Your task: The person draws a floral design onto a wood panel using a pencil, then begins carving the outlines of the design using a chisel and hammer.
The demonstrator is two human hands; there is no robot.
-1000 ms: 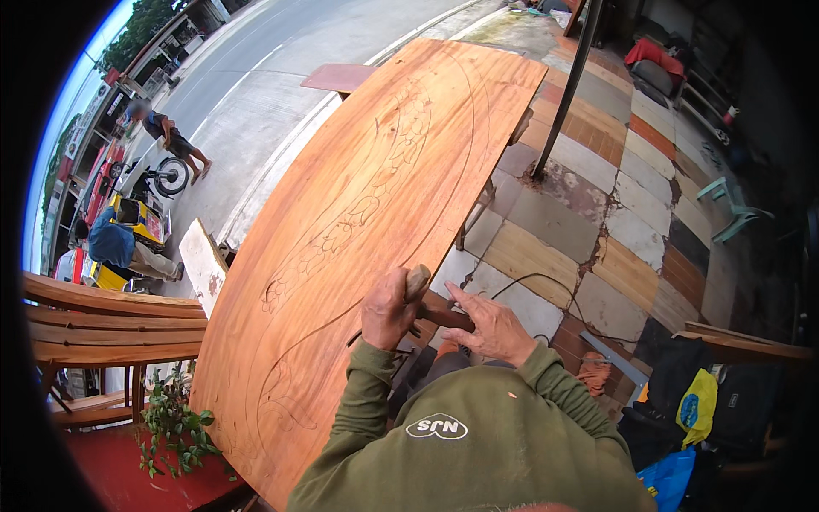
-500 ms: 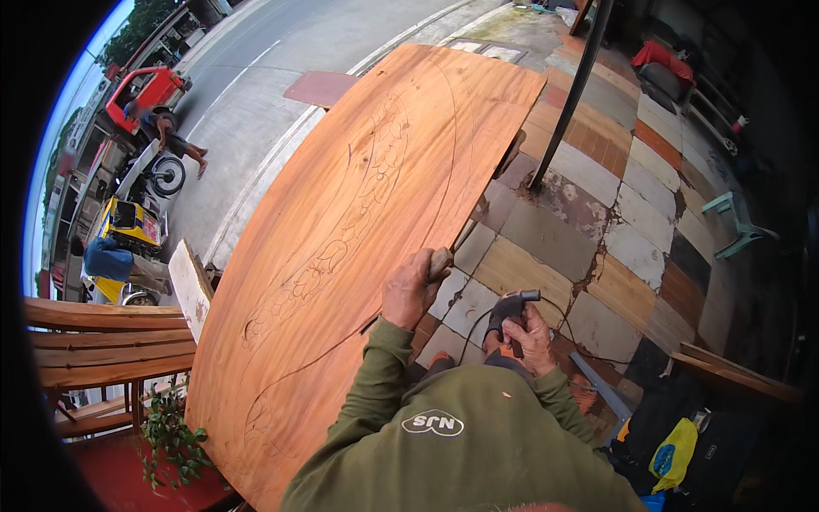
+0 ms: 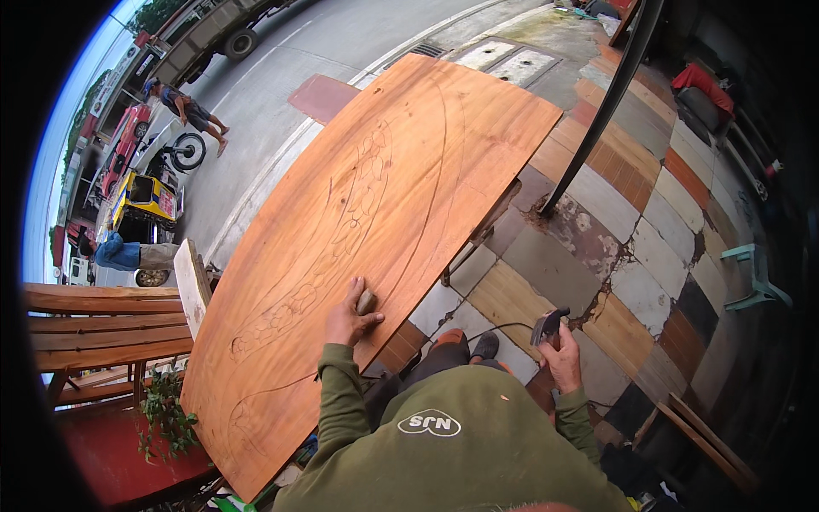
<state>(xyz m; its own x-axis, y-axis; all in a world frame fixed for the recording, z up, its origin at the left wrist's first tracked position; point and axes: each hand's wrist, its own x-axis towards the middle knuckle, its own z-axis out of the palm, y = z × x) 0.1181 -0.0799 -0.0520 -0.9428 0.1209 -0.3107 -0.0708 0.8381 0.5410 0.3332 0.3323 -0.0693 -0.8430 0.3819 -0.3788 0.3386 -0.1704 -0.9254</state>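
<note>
Head view showed, at the far left, a slatted wooden bench and a leafy plant above a red surface, with a person in a blue top near a yellow motorcycle sidecar by the road. Across the middle lay a large wooden panel, its left edge bowed, its right edge straight, leafy outlines and long curves marked on its face. Past its far right corner a dark pole rose from the patchwork tiled floor, and a green plastic chair stood farther right.

An olive sleeve crossed the panel's right edge toward the near corner; the left hand rested just inside that edge, thumb and fingers around a short wooden handle, its lower part indistinct. Beyond the edge, over the floor, the right hand gripped a black-headed hammer, apart from the panel.
</note>
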